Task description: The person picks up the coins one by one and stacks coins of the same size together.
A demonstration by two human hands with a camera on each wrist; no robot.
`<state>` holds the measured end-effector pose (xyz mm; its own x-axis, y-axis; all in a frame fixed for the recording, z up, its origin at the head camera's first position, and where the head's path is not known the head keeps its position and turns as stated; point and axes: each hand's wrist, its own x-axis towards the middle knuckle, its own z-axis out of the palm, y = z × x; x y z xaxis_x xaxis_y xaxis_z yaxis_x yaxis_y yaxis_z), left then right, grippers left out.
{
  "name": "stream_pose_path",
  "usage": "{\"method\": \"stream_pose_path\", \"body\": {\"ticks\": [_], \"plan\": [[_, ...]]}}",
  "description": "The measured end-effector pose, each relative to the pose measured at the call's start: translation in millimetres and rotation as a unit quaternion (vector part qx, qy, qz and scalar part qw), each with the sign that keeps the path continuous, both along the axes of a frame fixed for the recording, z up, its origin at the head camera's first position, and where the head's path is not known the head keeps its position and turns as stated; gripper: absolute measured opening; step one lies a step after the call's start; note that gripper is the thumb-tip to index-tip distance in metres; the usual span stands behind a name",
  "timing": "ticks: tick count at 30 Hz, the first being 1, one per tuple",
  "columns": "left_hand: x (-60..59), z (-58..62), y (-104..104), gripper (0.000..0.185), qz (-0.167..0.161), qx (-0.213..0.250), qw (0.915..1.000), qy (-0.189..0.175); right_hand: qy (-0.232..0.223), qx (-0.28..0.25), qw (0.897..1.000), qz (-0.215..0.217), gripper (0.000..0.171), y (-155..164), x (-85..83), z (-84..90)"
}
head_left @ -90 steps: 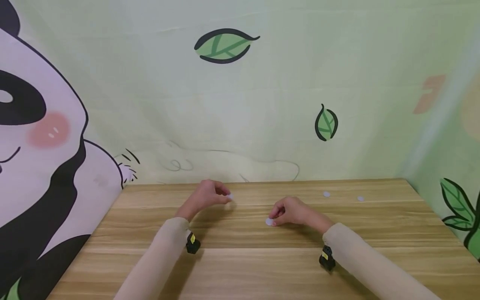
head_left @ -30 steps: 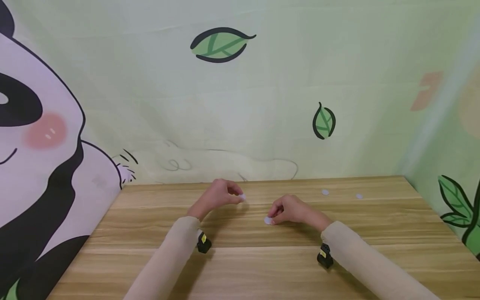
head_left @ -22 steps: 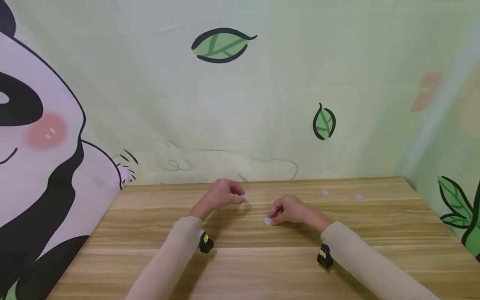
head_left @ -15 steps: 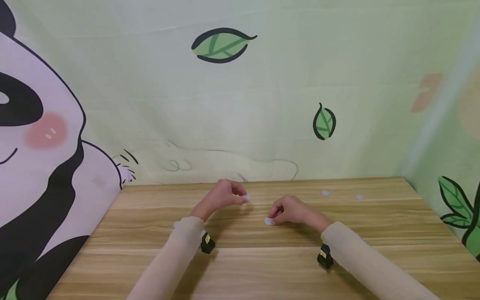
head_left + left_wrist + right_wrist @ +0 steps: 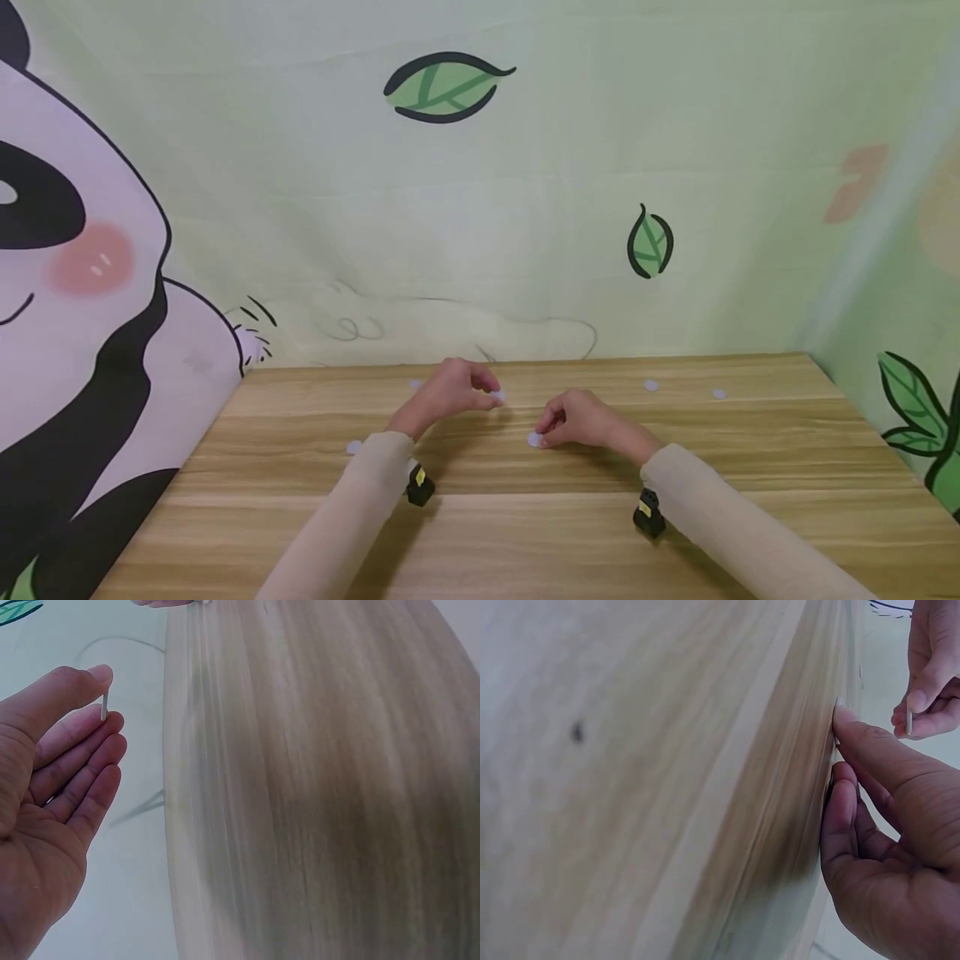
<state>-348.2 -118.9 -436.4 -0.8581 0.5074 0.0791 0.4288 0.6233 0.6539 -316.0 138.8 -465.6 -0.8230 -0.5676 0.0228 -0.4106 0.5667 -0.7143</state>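
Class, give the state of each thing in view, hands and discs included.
Left hand: pinching, raised off the table
Left-held disc: pinched, raised
Right hand: pinching, low over the table
Right-held disc: pinched; table contact unclear
Inner right disc: flat on the table
Outer right disc: flat on the table
Far left disc: on the table, partly hidden
Near left disc: on the table
Wrist cameras: worn

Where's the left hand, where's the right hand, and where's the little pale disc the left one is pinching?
Left hand (image 5: 452, 389): head view, on the back of the hand.
Right hand (image 5: 585, 418): head view, on the back of the hand.
Pale disc (image 5: 104, 707): left wrist view, on its thin edge.
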Motion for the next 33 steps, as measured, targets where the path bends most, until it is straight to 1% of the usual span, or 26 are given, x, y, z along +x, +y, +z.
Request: {"method": "stream_pose_path", "body": {"ticks": [5,10,15,20,25,30,33], "plan": [[-0.5,-1.4,3.2,0.015,-0.013,-0.007,0.9998,0.010,0.003,-0.004,1.000,-0.003,0.012,-0.6,-0.2,-1.2],[-3.0,-1.4,7.9,0.014,-0.022,-0.022,0.9995,0.010,0.018,-0.009,1.000,0.000,0.011,-2.0,0.4,-1.2],[-3.2,-1.3,12.9,0.014,-0.034,-0.027,0.9989,0.018,0.031,-0.006,0.999,0.002,0.010,-3.4,1.7,-0.1],[-2.0,-4.3,18.2,0.014,-0.045,-0.039,0.9980,0.024,0.033,-0.008,0.999,0.002,0.010,-4.0,2.7,2.0],[0.9,-5.7,23.1,0.013,-0.055,-0.040,0.9975,0.017,0.028,-0.005,1.000,-0.001,0.010,-3.5,2.5,2.8],[3.9,-6.1,26.8,0.013,-0.052,-0.044,0.9975,0.014,0.022,-0.004,1.000,0.001,0.010,-2.6,2.9,1.6],[4.8,-6.9,27.1,0.013,-0.053,-0.048,0.9973,0.013,0.026,-0.004,1.000,0.006,0.010,-2.3,2.9,0.4]]}}
